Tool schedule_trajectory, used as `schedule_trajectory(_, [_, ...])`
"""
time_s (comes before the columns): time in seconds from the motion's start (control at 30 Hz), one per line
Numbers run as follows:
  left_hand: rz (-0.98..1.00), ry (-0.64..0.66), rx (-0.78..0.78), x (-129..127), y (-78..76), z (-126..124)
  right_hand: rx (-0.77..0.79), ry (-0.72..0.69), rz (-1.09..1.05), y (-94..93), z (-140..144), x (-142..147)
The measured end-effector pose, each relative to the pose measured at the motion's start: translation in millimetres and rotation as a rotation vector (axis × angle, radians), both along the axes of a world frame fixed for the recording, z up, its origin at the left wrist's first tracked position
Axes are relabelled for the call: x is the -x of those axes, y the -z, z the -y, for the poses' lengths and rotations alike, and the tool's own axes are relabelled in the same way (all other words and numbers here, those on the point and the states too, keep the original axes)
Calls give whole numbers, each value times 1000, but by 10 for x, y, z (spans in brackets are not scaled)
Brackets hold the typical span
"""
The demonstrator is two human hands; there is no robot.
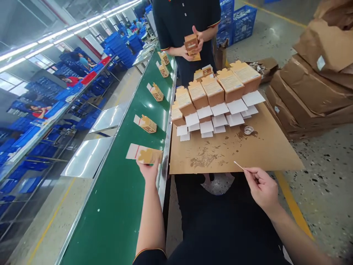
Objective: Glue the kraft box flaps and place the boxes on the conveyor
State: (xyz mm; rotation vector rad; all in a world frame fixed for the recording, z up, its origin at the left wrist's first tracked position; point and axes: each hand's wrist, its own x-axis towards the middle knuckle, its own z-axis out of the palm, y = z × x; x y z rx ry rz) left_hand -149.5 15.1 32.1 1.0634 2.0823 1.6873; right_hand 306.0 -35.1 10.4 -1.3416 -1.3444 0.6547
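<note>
Head view: a small printed folding carton is gripped by the near end in the left hand, over the near part of the green conveyor belt; its white flap w/ a red line is turned out to the left. Whether the carton is lifted or rested on the belt can't be told. A cotton swab is pinched by its stick btwn thumb & fingers of the right hand, its tip held over the near edge of the brown cardboard sheet, touching no carton.

On the sheet, a small clear dish is set right of centre, w/ dark wet stains left & near. A stacked batch of cartons is grouped at the far side, white flaps turned out toward the near side. More cartons are spaced along the belt, far of the held one, tops unclosed.

Progress appears partial — a batch is stacked, yet no closed carton can be made out; whether any flap has been wetted can't be told. Farther off, another carton is held by a co-worker.
</note>
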Motion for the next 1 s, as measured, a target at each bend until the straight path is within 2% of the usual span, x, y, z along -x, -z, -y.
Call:
schedule_trajectory(0.1, [48,-128,102,403,-38,-54,-4,0,15,-37,-44,-67])
schedule_trajectory(0.17, [91,-160,216,498,-17,-87,-4,12,10,-52,-80,-84])
schedule_trajectory(0.23, [65,-172,232,496,7,-85,-5,34,1,-55,-94,-115])
schedule_trajectory(0.3, [-82,-262,128,428,8,-48,4,71,4,-48,-76,-174])
schedule_trajectory(0.37, [-259,-374,-36,295,-11,-15,23,116,14,-43,-35,-248])
schedule_trajectory(0.4, [-306,-386,-118,201,-23,-21,30,138,21,-47,-12,-282])
schedule_trajectory(0.43, [-305,-349,-183,87,-32,-53,35,158,29,-58,7,-308])
schedule_trajectory(0.5, [-174,-157,-219,-184,-40,-216,36,178,48,-102,29,-331])
schedule_trajectory(0.57, [61,41,-146,-461,-41,-499,30,174,63,-167,26,-312])
schedule_trajectory(0.6, [182,99,-89,-583,-45,-668,25,163,63,-201,19,-292])
schedule_trajectory(0.7, [430,136,80,-836,-85,-1160,-7,134,40,-274,-6,-225])
schedule_trajectory(0.8, [503,168,213,-974,-143,-1477,-14,129,20,-275,-10,-193])
schedule_trajectory(0.9, [497,240,243,-1080,-142,-1562,1,135,7,-225,5,-194])
schedule_trajectory(1.0, [455,295,229,-1123,-70,-1497,17,144,-6,-171,24,-216])
